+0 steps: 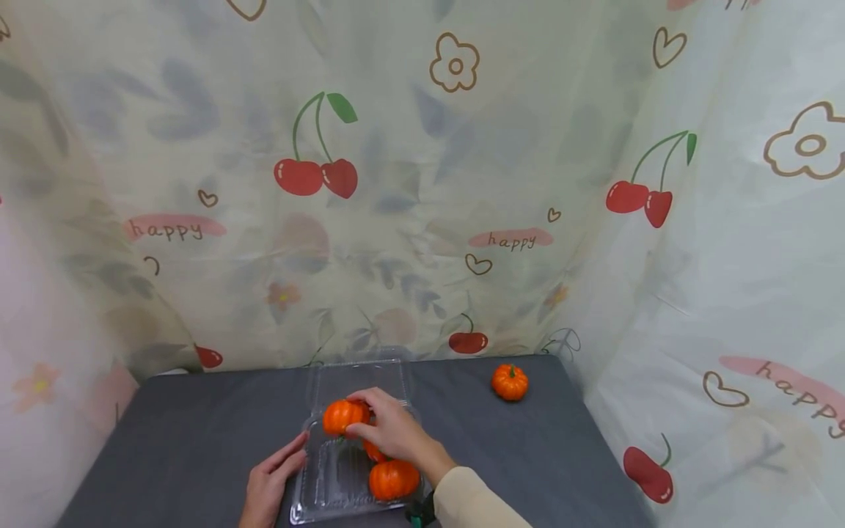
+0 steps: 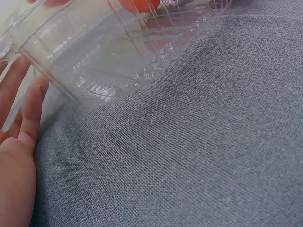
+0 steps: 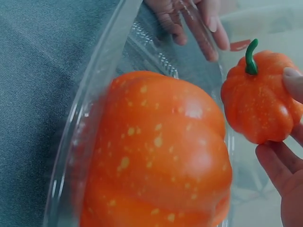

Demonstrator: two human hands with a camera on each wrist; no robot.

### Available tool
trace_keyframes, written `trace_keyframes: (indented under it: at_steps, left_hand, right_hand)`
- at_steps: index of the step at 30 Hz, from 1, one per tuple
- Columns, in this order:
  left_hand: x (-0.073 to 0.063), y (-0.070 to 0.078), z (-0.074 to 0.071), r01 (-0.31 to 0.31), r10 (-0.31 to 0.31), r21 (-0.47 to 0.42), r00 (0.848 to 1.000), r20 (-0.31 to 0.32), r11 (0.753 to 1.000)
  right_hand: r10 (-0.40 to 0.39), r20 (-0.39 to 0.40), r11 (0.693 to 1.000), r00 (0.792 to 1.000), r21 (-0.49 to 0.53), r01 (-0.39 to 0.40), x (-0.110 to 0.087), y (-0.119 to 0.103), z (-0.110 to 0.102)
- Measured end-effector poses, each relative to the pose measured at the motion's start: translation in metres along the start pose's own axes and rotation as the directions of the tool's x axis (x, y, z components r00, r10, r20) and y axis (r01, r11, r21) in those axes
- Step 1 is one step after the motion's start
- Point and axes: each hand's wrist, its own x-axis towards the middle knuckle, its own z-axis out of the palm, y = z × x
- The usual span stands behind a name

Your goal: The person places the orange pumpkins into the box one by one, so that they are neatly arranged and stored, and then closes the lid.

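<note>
Closest, the front pumpkin [image 1: 394,480] sits at the near-right corner of the clear box [image 1: 322,477], with the left hand [image 1: 267,484] uncurled against its left wall across bare floor, while the right hand [image 1: 392,429] grips another pumpkin [image 1: 339,418] over its far-left part, short of the open lid [image 1: 361,381] and lone pumpkin [image 1: 510,383] rightward.

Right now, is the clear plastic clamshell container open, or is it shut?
Open: its transparent lid is folded back on the far side, leaving the orange pumpkins in its base uncovered.
</note>
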Motion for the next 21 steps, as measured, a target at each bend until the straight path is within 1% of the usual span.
trace_keyframes:
  at_steps: [6, 15, 21]
  left_hand:
    - [0.0, 0.001, 0.0, 0.017, -0.017, 0.018, 1.0, 0.004, 1.0]
    - [-0.003, 0.0, 0.0, -0.032, 0.032, 0.015, 0.999, -0.015, 0.999]
    - [-0.005, 0.002, -0.001, -0.053, 0.054, 0.053, 0.998, -0.026, 0.997]
  right_hand:
    - [-0.002, 0.046, 0.997, 0.999, -0.081, 0.006, 0.008, -0.003, 0.006]
    - [0.036, 0.093, 0.989, 0.995, -0.146, -0.022, 0.017, -0.008, 0.012]
    - [0.028, 0.133, 0.976, 0.991, -0.216, 0.001, 0.019, -0.013, 0.015]
